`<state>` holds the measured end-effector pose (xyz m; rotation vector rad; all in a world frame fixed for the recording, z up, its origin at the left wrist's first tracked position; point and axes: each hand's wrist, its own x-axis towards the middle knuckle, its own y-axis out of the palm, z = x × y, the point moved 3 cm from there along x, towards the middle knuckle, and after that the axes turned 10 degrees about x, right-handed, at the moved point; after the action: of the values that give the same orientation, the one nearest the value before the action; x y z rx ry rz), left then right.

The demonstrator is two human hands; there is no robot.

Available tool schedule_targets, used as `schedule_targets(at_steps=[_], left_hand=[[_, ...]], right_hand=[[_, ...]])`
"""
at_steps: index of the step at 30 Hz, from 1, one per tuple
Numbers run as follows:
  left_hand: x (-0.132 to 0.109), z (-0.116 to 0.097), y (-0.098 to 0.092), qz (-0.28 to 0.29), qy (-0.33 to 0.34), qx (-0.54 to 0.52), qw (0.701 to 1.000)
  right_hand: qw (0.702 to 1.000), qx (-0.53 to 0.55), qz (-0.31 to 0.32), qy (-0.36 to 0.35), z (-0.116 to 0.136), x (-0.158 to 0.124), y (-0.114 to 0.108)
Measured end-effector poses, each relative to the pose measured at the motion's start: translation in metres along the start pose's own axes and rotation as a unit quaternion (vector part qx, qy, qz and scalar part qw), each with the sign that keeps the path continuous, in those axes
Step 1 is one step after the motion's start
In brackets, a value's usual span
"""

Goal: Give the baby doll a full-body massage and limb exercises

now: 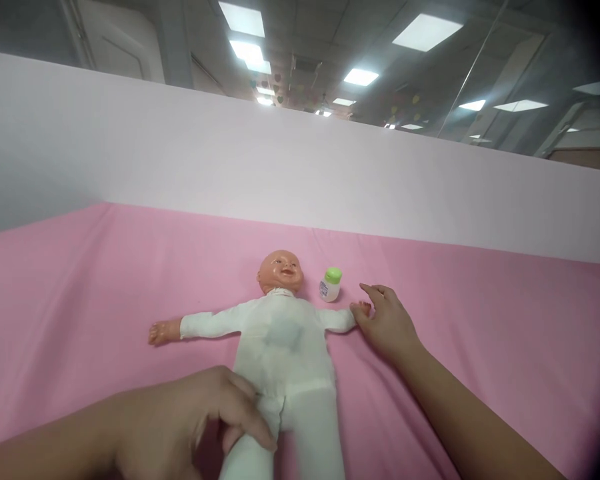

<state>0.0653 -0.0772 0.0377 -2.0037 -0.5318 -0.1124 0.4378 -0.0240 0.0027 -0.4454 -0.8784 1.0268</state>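
A baby doll (283, 340) in a white bodysuit lies on its back on the pink sheet (80, 280), arms stretched out to both sides. My left hand (200, 420) is curled round the doll's near leg, fingers pinching the white cloth. My right hand (385, 320) rests on the sheet with its fingers closed on the doll's small hand at the end of the sleeve. A small white bottle with a green cap (331, 285) stands just beyond that arm, beside the doll's head.
A pale pink partition wall (300, 173) rises right behind the sheet. Above it show ceiling light panels and glass office walls.
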Motion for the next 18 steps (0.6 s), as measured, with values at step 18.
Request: schedule_targets(at_steps=[18], left_hand=[[0.007,0.059,0.018,-0.165,-0.321,0.256,0.897]], right_hand=[[0.906,0.139,0.170,-0.362,0.075,-0.070,0.046]])
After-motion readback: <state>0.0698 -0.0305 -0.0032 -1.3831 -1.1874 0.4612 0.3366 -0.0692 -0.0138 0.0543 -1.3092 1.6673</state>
